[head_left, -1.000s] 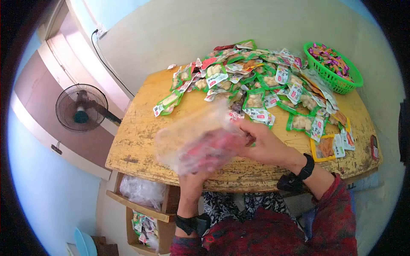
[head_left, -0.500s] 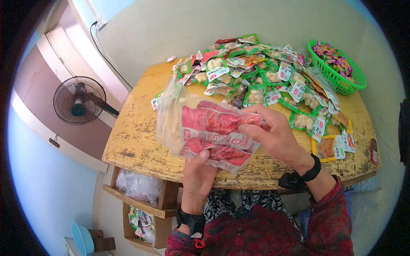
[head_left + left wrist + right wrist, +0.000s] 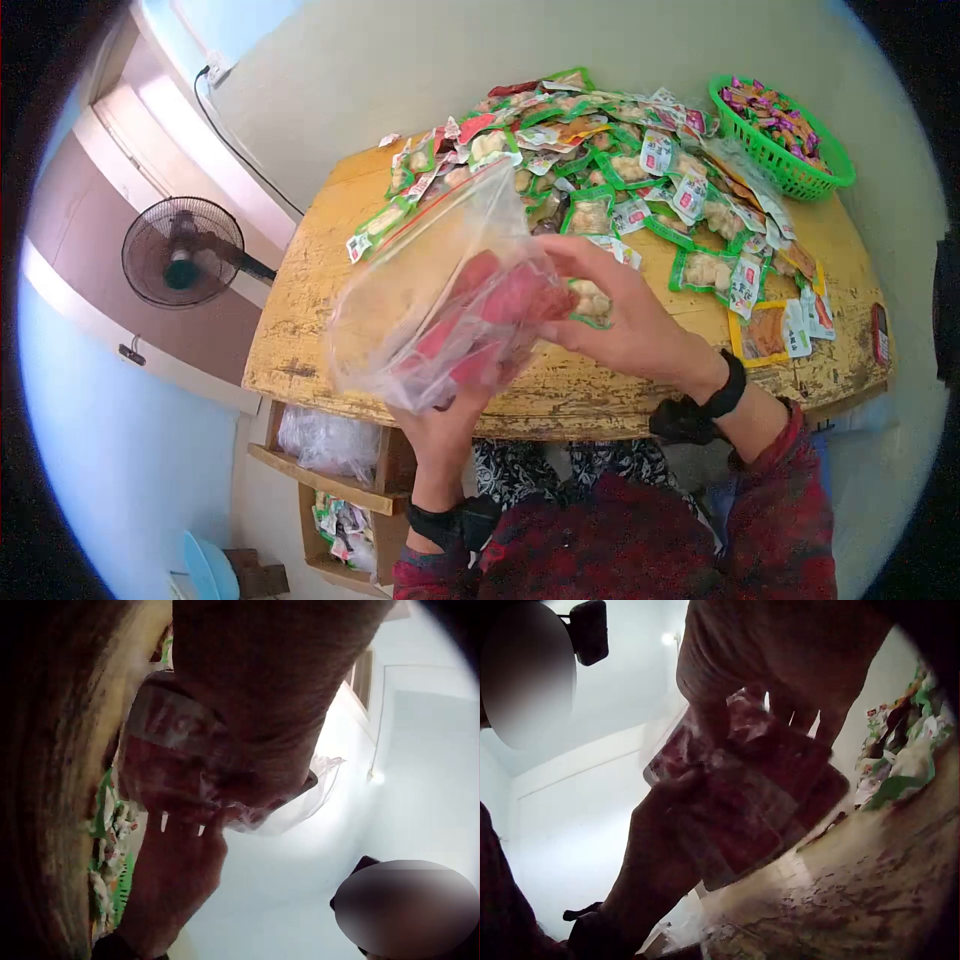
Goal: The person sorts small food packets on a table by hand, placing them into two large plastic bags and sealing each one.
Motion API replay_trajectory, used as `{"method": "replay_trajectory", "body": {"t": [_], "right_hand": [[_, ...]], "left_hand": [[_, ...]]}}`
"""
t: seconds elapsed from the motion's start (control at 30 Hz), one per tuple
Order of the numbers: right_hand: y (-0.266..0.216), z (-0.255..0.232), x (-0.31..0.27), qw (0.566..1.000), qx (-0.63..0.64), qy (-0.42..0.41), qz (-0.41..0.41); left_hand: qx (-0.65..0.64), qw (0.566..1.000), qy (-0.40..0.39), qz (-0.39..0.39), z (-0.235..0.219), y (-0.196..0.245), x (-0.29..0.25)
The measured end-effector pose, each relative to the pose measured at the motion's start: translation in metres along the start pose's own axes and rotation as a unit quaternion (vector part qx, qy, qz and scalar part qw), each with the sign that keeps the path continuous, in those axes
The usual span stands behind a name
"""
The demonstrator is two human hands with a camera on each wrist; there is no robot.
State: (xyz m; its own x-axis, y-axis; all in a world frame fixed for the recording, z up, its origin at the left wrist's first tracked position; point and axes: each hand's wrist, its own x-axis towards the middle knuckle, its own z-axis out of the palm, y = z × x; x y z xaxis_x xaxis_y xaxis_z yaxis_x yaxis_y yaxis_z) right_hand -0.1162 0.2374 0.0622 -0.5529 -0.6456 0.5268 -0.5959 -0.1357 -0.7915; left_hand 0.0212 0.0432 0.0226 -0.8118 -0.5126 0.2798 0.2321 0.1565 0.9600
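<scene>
A clear zip bag [image 3: 400,290] with a red strip along its mouth slants over the front of the table. Red snack packets [image 3: 480,315] lie inside its lower right part. My left hand [image 3: 445,430] grips the bag from below, its fingers mostly hidden behind the plastic. At the right end, my right hand [image 3: 630,325] pinches the bag and packets between thumb and fingers. The right wrist view shows red packets [image 3: 742,802] spanning both hands. In the left wrist view, a pale printed band crosses the red packets [image 3: 165,761].
A heap of green-edged snack packets [image 3: 625,168] covers the back of the worn yellow table [image 3: 310,330]. The green basket [image 3: 790,170] at back right holds wrapped sweets. Open drawers [image 3: 330,445] with plastic bags and packets are at lower left, near a fan [image 3: 183,252].
The bag first blurs, then shows the packets' printed faces toward the camera, and now is tilted with its mouth up and to the left. Both hands keep hold.
</scene>
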Motion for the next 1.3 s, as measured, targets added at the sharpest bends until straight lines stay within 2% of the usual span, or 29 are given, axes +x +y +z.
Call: {"method": "replay_trajectory", "body": {"t": [0.03, 0.13, 0.23, 0.33, 0.43, 0.53, 0.57, 0.67, 0.77, 0.87, 0.9, 1.0, 1.07, 1.17, 1.2, 1.27, 1.3], "right_hand": [[-0.001, 0.001, 0.000, 1.000, 0.020, -0.016, 0.010], [0.005, 0.005, -0.002, 0.996, 0.089, -0.022, 0.002], [0.017, 0.011, -0.004, 0.972, 0.225, -0.029, 0.065], [0.023, 0.009, -0.004, 0.974, 0.216, -0.036, 0.056], [0.012, 0.008, -0.007, 0.977, 0.191, -0.021, 0.087], [0.013, 0.006, -0.006, 0.999, 0.023, -0.028, 0.007], [0.009, 0.007, -0.005, 0.999, 0.041, -0.020, 0.006], [0.016, 0.010, -0.008, 0.995, 0.096, -0.006, 0.028], [0.021, 0.010, -0.007, 0.989, 0.140, 0.004, 0.043], [0.018, 0.007, -0.009, 0.974, 0.198, 0.012, 0.112], [0.019, 0.006, -0.009, 0.972, 0.206, 0.009, 0.116], [0.020, 0.005, -0.009, 0.963, 0.237, -0.001, 0.130], [0.019, 0.006, -0.008, 0.954, 0.262, -0.004, 0.142], [0.031, 0.011, -0.008, 0.989, 0.148, 0.002, 0.026], [0.030, 0.011, -0.007, 0.989, 0.146, 0.027, 0.015], [0.025, 0.008, -0.003, 0.986, 0.145, 0.076, -0.003], [0.020, 0.002, 0.002, 0.979, 0.194, 0.066, 0.019]], "left_hand": [[0.010, 1.000, -0.004, -0.020, 0.005, 0.010, -0.002], [0.005, 0.998, -0.042, 0.050, 0.019, 0.015, -0.003], [-0.022, 0.998, -0.056, 0.017, 0.025, 0.024, -0.004], [0.110, 0.985, -0.094, 0.092, 0.013, 0.012, 0.004], [0.165, 0.962, -0.073, 0.207, 0.017, 0.023, 0.002], [0.223, 0.920, -0.043, 0.321, 0.012, 0.006, 0.002], [0.204, 0.923, -0.012, 0.327, 0.015, 0.005, -0.001], [0.242, 0.932, -0.004, 0.268, 0.013, 0.016, -0.007], [0.212, 0.951, 0.042, 0.222, 0.016, 0.016, -0.007], [0.229, 0.942, 0.055, 0.239, 0.009, 0.000, -0.006], [0.233, 0.951, 0.023, 0.200, 0.007, 0.001, -0.007], [0.189, 0.968, -0.008, 0.164, 0.010, 0.004, -0.007], [0.196, 0.960, -0.011, 0.201, 0.011, 0.004, -0.003], [0.230, 0.937, -0.003, 0.265, 0.011, 0.016, 0.002], [0.245, 0.927, 0.000, 0.284, 0.009, 0.024, 0.002], [0.232, 0.919, 0.055, 0.314, 0.009, 0.038, 0.007], [0.226, 0.913, 0.082, 0.328, 0.008, 0.045, 0.012]]}}
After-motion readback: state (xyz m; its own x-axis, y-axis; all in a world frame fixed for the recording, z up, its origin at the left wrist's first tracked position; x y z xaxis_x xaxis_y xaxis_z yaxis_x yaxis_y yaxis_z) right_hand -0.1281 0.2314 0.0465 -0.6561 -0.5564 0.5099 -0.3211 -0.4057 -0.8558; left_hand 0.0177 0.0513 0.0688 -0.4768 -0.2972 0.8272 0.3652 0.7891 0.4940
